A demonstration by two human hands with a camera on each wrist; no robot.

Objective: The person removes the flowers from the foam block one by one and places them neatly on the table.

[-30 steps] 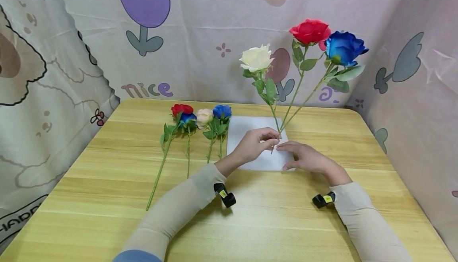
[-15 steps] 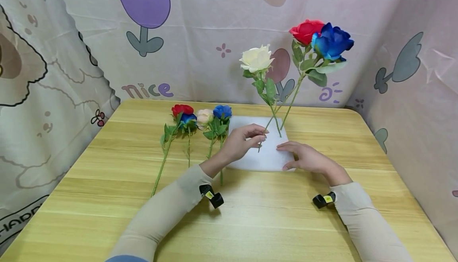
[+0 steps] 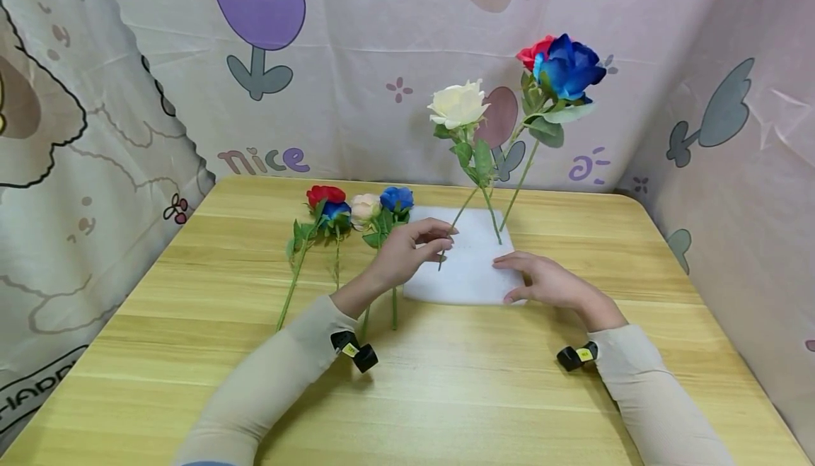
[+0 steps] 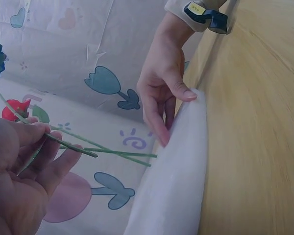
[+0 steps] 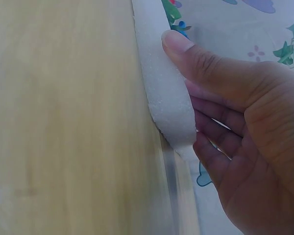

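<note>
While our left hand pinches the stem of a blue rose close to its lower end, the bare tip hangs above the white block, clear of its top as the left wrist view shows. We judge any move to turn on that relation: the tip points down toward the block's left half, while the stem's long axis slants up to the right, carrying the bloom high beyond the block's far right corner. Our left hand is the nearer one to that tip. Our right hand holds no flower; it rests on the block's right edge, fingers extended, thumb at the near corner.

Out of the block's right side rise a white rose and a red rose, whose bloom is partly hidden. Left of the block, on the wooden table, we have another red rose, a second blue rose, a pale pink rose and a third blue rose lying down. Behind the block hangs a printed cloth.
</note>
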